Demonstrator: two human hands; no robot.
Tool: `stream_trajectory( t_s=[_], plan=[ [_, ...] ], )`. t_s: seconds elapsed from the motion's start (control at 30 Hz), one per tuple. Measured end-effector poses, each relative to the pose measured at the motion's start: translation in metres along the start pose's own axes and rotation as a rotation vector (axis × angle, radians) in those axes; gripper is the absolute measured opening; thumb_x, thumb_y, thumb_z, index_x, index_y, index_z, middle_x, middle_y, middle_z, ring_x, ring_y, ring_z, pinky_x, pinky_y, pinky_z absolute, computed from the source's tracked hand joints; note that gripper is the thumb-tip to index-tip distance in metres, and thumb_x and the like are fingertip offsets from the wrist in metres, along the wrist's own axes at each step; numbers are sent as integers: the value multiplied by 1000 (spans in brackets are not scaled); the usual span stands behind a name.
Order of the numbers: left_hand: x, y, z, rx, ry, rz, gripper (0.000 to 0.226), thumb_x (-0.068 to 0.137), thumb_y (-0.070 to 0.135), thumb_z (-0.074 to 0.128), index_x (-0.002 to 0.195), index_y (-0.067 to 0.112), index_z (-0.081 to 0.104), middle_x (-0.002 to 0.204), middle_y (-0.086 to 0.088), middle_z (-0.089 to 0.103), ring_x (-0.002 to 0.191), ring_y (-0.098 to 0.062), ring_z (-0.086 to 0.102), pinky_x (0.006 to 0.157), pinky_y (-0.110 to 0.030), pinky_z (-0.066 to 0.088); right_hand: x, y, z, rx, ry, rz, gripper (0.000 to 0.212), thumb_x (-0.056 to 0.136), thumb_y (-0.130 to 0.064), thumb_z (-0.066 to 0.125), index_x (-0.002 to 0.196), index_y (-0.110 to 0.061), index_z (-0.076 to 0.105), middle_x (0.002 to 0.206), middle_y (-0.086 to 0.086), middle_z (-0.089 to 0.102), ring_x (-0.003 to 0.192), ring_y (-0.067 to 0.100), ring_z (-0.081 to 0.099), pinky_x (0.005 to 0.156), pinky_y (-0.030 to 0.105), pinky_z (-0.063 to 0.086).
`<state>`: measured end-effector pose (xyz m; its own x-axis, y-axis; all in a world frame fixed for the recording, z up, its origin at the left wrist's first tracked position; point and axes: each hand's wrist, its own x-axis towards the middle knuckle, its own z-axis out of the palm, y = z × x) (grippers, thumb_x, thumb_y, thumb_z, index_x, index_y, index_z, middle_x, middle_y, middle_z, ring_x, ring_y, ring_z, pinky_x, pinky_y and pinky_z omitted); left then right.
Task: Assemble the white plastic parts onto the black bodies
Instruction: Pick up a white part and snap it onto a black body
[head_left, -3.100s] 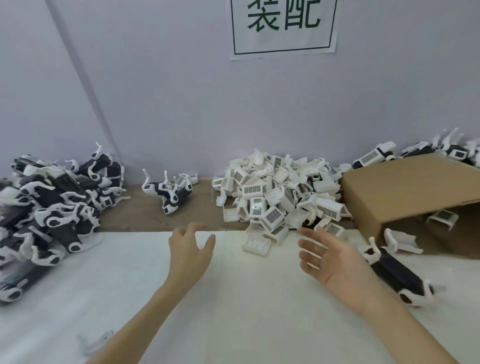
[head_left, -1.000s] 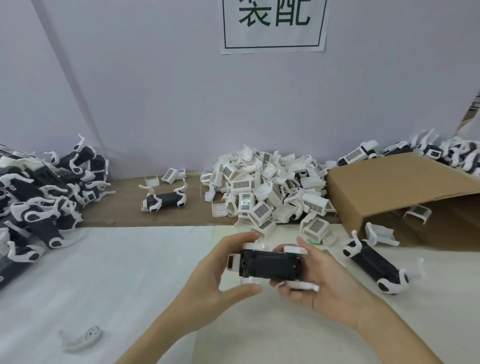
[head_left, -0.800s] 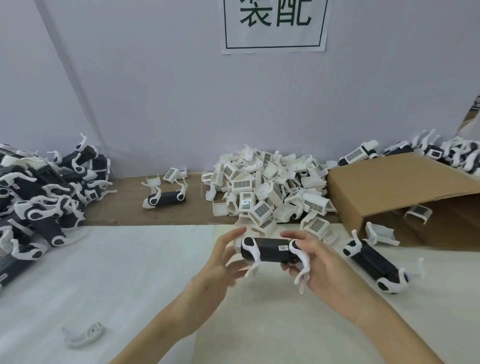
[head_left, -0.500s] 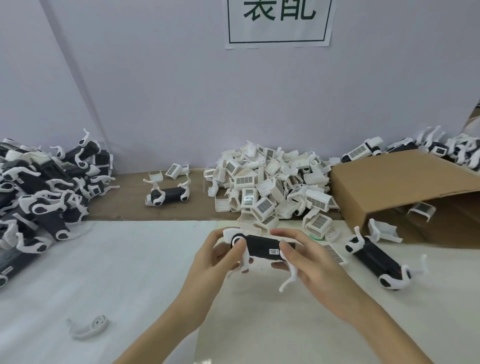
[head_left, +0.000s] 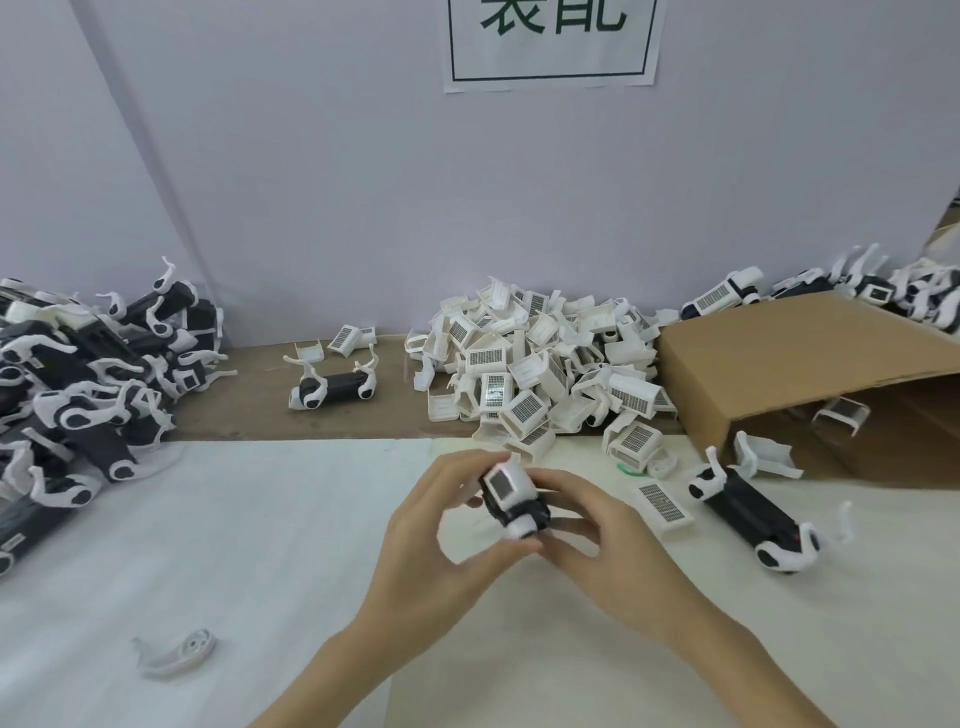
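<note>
Head view: left hand (head_left: 441, 525) and right hand (head_left: 597, 540) curled around black body (head_left: 511, 501).

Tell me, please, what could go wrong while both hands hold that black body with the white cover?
The left hand and right hand pinch the black body in mid-air; a slipping grip could drop it. The white cover may seat crooked if pressed unevenly. A loose grille piece beside the right hand could get knocked.

Both forearms converge from the lower edge toward mid-frame, the left hand (head_left: 434, 540) with curled fingers and thumb and the right hand (head_left: 597, 540) likewise curled, jointly gripping one black body with white part (head_left: 511, 499) between them.
</note>
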<state>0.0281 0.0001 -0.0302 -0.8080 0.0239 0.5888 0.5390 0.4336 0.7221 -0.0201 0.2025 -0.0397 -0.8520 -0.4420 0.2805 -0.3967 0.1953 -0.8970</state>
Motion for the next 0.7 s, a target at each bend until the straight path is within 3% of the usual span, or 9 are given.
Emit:
stream_trajectory(
  t_s=[0.1, 0.2, 0.37, 0.53, 0.6, 0.7],
  plan=[
    [-4, 0, 6, 111, 4, 188, 59, 88, 37, 88, 140, 25, 64, 138, 15, 62, 127, -21, 62, 96, -23, 50, 0, 2, 7, -34, 16, -17, 66, 88, 9, 67, 132, -40, 63, 128, -15, 70, 127, 10, 63, 104, 24, 52],
    [-3, 0, 7, 118, 7, 225, 59, 89, 39, 87, 142, 28, 62, 139, 14, 60, 127, -22, 62, 95, -25, 51, 1, 3, 4, -30, 21, -35, 64, 90, 8, 66, 133, -39, 63, 131, -14, 69, 128, 11, 62, 104, 23, 52],
    [-4, 2, 5, 84, -12, 168, 55, 92, 42, 82, 140, 24, 63, 138, 13, 61, 127, -24, 61, 94, -26, 51, 0, 3, 4, -58, 28, -72, 58, 92, 5, 67, 135, -34, 63, 131, -11, 69, 128, 13, 62, 104, 27, 53],
    [-2, 6, 2, -142, 18, 3, 19, 103, 29, 64, 116, 23, 76, 120, 1, 71, 120, -29, 65, 94, -32, 53, 0, 2, 4, -136, 74, -135, 60, 91, 4, 72, 133, -38, 64, 130, -12, 66, 126, 15, 62, 101, 23, 53],
    [1, 6, 0, -202, 19, -69, 21, 104, 32, 61, 113, 22, 77, 119, -1, 73, 120, -29, 67, 96, -32, 53, 0, 3, 4, -180, 90, -138, 58, 91, -1, 75, 133, -40, 64, 129, -14, 64, 123, 12, 62, 100, 21, 51],
    [3, 0, -7, -103, 3, -114, 31, 105, 44, 52, 122, 29, 73, 123, 6, 73, 121, -23, 65, 97, -22, 47, -1, 5, 4, -237, 128, -110, 56, 90, -13, 81, 133, -43, 64, 123, -15, 60, 116, 8, 62, 99, 20, 49]
  ],
)
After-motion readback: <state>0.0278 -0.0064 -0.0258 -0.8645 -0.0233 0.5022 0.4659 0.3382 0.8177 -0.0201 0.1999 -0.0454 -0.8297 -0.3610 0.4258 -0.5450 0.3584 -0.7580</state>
